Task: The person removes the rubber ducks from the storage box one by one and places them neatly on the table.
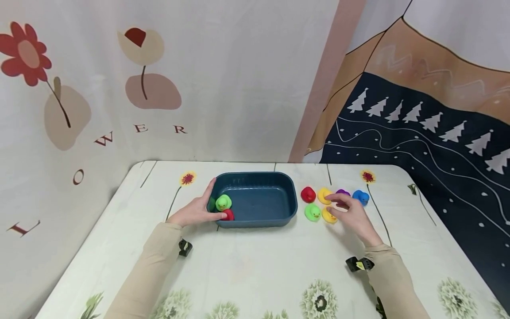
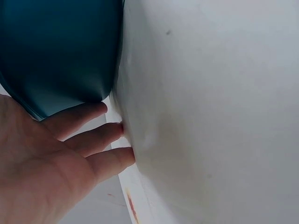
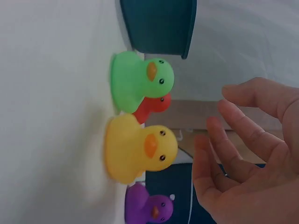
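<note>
A dark blue plastic box stands on the table, with a green rubber duck and a red rubber duck inside its left end. My left hand spans that end, its thumb over the front rim by the red duck. In the left wrist view, nearly straight fingers rest against the box and tabletop. My right hand hovers by a yellow rubber duck, thumb and fingers apart. The right wrist view shows a gap between this hand and the yellow duck.
Right of the box stand a red duck, a green duck, another yellow duck, a partly hidden purple duck and a blue duck. A printed curtain hangs behind the table.
</note>
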### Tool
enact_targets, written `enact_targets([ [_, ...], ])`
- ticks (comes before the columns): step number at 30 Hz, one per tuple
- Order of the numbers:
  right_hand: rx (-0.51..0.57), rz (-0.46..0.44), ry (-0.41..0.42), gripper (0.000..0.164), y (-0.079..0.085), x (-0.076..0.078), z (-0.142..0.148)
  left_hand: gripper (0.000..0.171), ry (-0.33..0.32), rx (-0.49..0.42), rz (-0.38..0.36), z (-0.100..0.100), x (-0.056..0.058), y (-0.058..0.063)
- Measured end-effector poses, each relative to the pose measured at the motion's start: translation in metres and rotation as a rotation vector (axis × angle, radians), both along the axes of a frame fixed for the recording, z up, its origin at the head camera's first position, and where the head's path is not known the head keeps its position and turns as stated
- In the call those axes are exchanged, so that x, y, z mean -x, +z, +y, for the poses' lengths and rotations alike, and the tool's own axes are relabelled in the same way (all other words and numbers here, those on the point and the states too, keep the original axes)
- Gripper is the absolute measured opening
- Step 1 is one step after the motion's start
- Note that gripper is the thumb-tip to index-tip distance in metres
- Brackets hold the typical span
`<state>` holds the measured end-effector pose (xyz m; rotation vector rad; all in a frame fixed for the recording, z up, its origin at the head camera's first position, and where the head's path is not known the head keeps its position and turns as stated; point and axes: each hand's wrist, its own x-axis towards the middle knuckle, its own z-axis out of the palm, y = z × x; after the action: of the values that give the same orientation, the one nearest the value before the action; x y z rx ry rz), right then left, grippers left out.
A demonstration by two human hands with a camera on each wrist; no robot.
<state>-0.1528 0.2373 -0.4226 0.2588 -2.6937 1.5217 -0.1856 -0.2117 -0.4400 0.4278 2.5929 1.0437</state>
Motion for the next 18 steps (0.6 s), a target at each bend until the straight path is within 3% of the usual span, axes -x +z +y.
enact_targets([
  [5,-0.019,0.02,0.009,0.027,0.008,0.004,-0.012,0.117,0.005,-0.006,-0.001,-0.001,0.0,-0.001],
  [12,0.004,0.013,0.091,0.026,0.014,0.009,-0.027,0.117,0.009,-0.006,-0.001,-0.001,-0.001,-0.002],
  [18,0.026,0.047,0.135,0.023,0.011,0.013,-0.047,0.117,0.008,0.004,0.003,0.0,-0.001,0.001],
])
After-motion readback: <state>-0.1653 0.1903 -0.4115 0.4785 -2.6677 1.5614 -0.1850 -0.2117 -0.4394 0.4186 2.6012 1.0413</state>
